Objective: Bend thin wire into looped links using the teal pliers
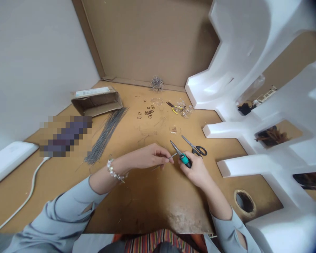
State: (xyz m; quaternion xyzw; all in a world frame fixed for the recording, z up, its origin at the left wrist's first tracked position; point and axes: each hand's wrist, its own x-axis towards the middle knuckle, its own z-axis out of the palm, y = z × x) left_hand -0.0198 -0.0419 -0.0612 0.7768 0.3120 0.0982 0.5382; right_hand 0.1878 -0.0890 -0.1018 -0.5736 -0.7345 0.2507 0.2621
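Note:
My right hand [196, 168] is closed around long-nose pliers [184, 159] with teal and black handles, their jaws pointing up and to the left. My left hand [158, 156], with a beaded bracelet on its wrist, pinches a thin grey wire [174, 155] whose end reaches toward the pliers. Whether the pliers touch that wire I cannot tell. Just beyond my right hand lie scissors [198, 149] with black handles. A bundle of straight grey wires [105, 137] lies to the left of my left hand. Several small dark rings [149, 112] are scattered farther back.
Yellow-handled pliers [173, 107] lie near a clear tangled pile [185, 109]. A wire tangle [157, 83] sits at the back. An open cardboard box [97, 102] stands left, near a white power strip [10, 161]. White moulded panels [234, 165] line the right; a round hole [244, 202] pierces the table.

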